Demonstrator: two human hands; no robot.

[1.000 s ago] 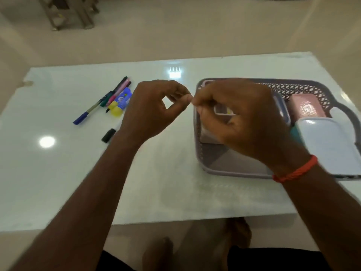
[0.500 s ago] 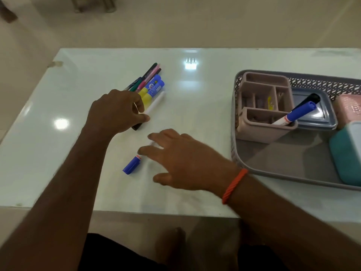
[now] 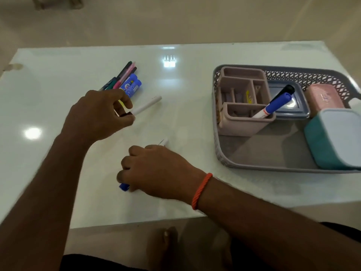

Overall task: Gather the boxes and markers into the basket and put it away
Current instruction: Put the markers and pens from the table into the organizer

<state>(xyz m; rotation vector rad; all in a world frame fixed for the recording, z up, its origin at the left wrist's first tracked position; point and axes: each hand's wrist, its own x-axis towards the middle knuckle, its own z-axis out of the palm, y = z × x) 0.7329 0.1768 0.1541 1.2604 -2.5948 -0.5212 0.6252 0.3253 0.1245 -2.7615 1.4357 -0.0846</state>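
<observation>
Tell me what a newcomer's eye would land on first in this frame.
The two hands at centre: the left hand grips a white marker beside the pen pile, and the right hand curls over a blue-capped marker nearer the front edge of the table. At the right, a grey basket already holds a pink organizer and a teal box.

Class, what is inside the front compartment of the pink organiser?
A blue-capped marker and a black-capped marker lean out of it; their lower ends are hidden behind the organiser wall.

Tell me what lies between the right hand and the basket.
Only bare table, in the head view: nothing lies between the right hand and the basket.
</observation>
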